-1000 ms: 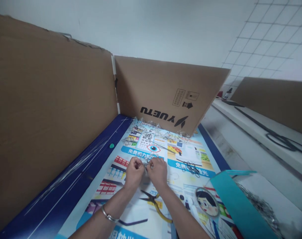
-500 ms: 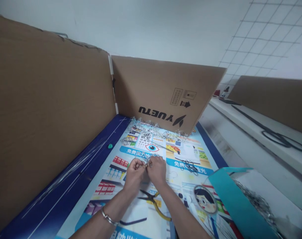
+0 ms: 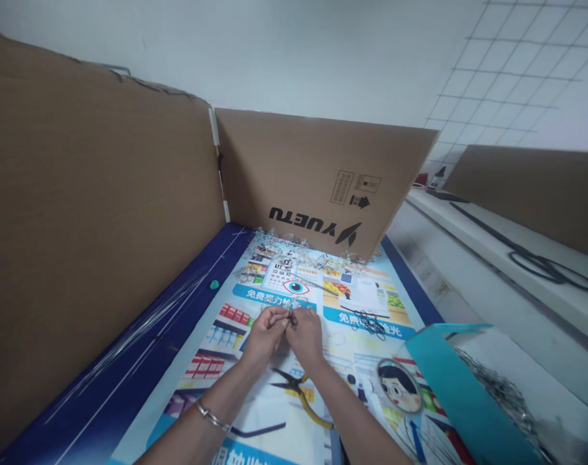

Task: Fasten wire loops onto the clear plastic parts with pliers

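My left hand (image 3: 267,332) and my right hand (image 3: 304,332) meet over the middle of the printed poster (image 3: 211,336). The fingertips of both are pinched together at one spot, around something small that I cannot make out. Thin wire-like bits show just beyond the fingers. Below the hands, between my forearms, lie pliers with yellow handles (image 3: 309,408), their dark jaws spread apart. A bundle of dark wire loops (image 3: 370,324) rests to the right of my right hand.
Clear, tangled wire pieces (image 3: 317,258) lie along the far cardboard panel (image 3: 313,168). Another cardboard wall (image 3: 95,213) stands at the left. A teal box (image 3: 461,387) at the right holds many metal wire pieces. Long thin wires (image 3: 139,326) lie on the blue left edge.
Both hands stay at the same place. The left fingers have shifted slightly upward and closer to the right fingers, while the pliers and boxes have not moved.
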Demonstrator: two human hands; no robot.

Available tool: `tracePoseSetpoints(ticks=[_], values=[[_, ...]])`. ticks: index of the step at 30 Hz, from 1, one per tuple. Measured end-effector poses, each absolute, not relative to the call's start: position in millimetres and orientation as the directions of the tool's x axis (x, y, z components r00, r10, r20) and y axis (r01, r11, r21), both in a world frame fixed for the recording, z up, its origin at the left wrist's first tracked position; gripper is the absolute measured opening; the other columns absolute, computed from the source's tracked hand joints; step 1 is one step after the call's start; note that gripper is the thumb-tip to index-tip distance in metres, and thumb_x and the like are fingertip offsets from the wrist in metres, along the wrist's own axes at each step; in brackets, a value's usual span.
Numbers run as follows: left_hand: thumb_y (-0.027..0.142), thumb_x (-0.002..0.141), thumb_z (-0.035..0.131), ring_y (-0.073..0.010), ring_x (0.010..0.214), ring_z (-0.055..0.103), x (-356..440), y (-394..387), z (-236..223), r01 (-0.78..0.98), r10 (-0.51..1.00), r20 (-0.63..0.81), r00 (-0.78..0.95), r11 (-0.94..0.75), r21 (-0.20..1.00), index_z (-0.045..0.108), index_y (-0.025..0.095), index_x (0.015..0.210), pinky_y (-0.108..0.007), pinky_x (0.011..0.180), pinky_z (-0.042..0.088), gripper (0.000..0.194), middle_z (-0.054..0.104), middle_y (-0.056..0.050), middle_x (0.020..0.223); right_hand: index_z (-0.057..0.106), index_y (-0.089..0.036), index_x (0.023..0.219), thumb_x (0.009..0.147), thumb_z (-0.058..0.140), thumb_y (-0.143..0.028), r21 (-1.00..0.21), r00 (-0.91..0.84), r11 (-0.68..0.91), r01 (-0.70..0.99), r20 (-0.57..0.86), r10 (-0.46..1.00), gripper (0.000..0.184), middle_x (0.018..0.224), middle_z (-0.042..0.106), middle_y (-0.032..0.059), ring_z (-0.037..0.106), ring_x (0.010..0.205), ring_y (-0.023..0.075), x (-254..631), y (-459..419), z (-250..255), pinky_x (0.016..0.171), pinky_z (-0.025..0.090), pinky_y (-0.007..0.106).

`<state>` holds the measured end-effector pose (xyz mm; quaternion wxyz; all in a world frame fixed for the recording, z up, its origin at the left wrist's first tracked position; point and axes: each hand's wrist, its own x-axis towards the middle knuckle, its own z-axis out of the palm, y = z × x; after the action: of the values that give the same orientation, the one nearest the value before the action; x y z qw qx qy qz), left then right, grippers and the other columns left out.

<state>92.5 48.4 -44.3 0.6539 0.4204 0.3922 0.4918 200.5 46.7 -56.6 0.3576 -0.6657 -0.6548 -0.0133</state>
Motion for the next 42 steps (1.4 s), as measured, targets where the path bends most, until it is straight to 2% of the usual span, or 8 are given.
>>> tracePoseSetpoints(ticks=[3, 6, 8, 15, 24, 30, 38, 42], values=[[0.034, 0.069, 0.062, -0.0033, 0.036, 0.040, 92.3, 52.1, -49.3, -0.199, 0.991, -0.062, 0.123, 0.085, 0.976, 0.055, 0.015, 0.085, -0.014, 0.034, 0.028, 0.026, 0.060, 0.002, 0.065, 0.050, -0.020, 0.056, 0.071, 0.048, -0.014, -0.504, 0.138, 0.138, 0.852, 0.471, 0.871, 0.016, 0.057, 0.053, -0.0016, 0.046, 0.063, 0.0145, 200.9, 46.9, -58.7, 0.063, 0.030, 0.025], [0.028, 0.069, 0.061, -0.0118, 0.060, 0.059, 89.4, 56.5, -56.3, -0.103, 0.996, 0.050, 0.072, -0.042, 0.994, 0.059, 0.015, 0.082, -0.018, 0.051, 0.044, 0.019, 0.065, -0.002, 0.072, 0.051, -0.019, 0.055, 0.072, 0.047, -0.014, -0.556, 0.134, 0.162, 0.816, 0.453, 0.881, 0.018, 0.056, 0.053, -0.0021, 0.047, 0.061, 0.0137, 201.7, 47.3, -59.9, 0.063, 0.031, 0.024], [0.025, 0.069, 0.061, -0.0151, 0.072, 0.062, 86.8, 58.7, -59.8, -0.045, 0.994, 0.095, 0.055, -0.093, 0.995, 0.060, 0.015, 0.082, -0.022, 0.063, 0.048, 0.016, 0.066, -0.003, 0.075, 0.054, -0.020, 0.057, 0.073, 0.046, -0.014, -0.588, 0.125, 0.181, 0.789, 0.441, 0.889, 0.019, 0.056, 0.055, -0.0022, 0.048, 0.061, 0.0134, 202.1, 46.7, -59.6, 0.064, 0.031, 0.024], [0.019, 0.070, 0.056, -0.0159, 0.072, 0.063, 80.7, 60.3, -59.8, 0.227, 0.981, 0.189, 0.047, -0.194, 0.954, 0.062, 0.018, 0.079, -0.024, 0.065, 0.047, 0.011, 0.067, -0.001, 0.076, 0.059, -0.020, 0.063, 0.075, 0.045, -0.017, -0.707, 0.115, 0.205, 0.676, 0.377, 0.919, 0.018, 0.063, 0.060, -0.0014, 0.051, 0.064, 0.0142, 204.4, 44.4, -58.2, 0.071, 0.033, 0.027], [0.022, 0.073, 0.058, -0.0141, 0.063, 0.061, 79.6, 52.0, -54.0, 0.568, 0.965, 0.253, 0.064, -0.244, 0.786, 0.062, 0.027, 0.085, -0.022, 0.060, 0.038, 0.013, 0.067, 0.004, 0.074, 0.058, -0.018, 0.064, 0.074, 0.044, -0.025, -0.869, 0.158, 0.148, 0.472, 0.248, 0.956, 0.019, 0.062, 0.058, -0.0003, 0.053, 0.063, 0.0148, 205.9, 43.8, -57.9, 0.060, 0.040, 0.024], [0.013, 0.075, 0.053, -0.0141, 0.077, 0.057, 77.9, 53.9, -47.6, 0.642, 0.933, 0.316, 0.170, -0.349, 0.683, 0.059, 0.022, 0.082, -0.022, 0.069, 0.039, 0.013, 0.064, 0.002, 0.080, 0.056, -0.018, 0.062, 0.072, 0.045, -0.027, -0.906, 0.160, 0.119, 0.405, 0.199, 0.967, 0.018, 0.060, 0.058, -0.0010, 0.053, 0.060, 0.0140, 207.4, 44.2, -55.8, 0.058, 0.042, 0.024], [0.011, 0.077, 0.051, -0.0154, 0.076, 0.055, 73.0, 57.0, -46.7, 0.661, 0.871, 0.399, 0.287, -0.481, 0.575, 0.057, 0.020, 0.078, -0.024, 0.068, 0.039, 0.011, 0.060, 0.000, 0.074, 0.057, -0.021, 0.054, 0.066, 0.049, -0.019, -0.847, 0.202, 0.095, 0.523, 0.232, 0.952, 0.015, 0.057, 0.057, -0.0008, 0.051, 0.063, 0.0153, 204.2, 40.3, -44.9, 0.062, 0.037, 0.025], [0.008, 0.076, 0.050, -0.0158, 0.078, 0.054, 72.6, 57.1, -43.2, 0.619, 0.841, 0.429, 0.330, -0.536, 0.575, 0.056, 0.020, 0.079, -0.024, 0.069, 0.039, 0.014, 0.060, 0.000, 0.075, 0.058, -0.020, 0.054, 0.064, 0.048, -0.019, -0.841, 0.236, 0.054, 0.538, 0.212, 0.948, 0.014, 0.057, 0.058, -0.0009, 0.052, 0.061, 0.0152, 202.4, 37.9, -42.9, 0.060, 0.038, 0.025]])
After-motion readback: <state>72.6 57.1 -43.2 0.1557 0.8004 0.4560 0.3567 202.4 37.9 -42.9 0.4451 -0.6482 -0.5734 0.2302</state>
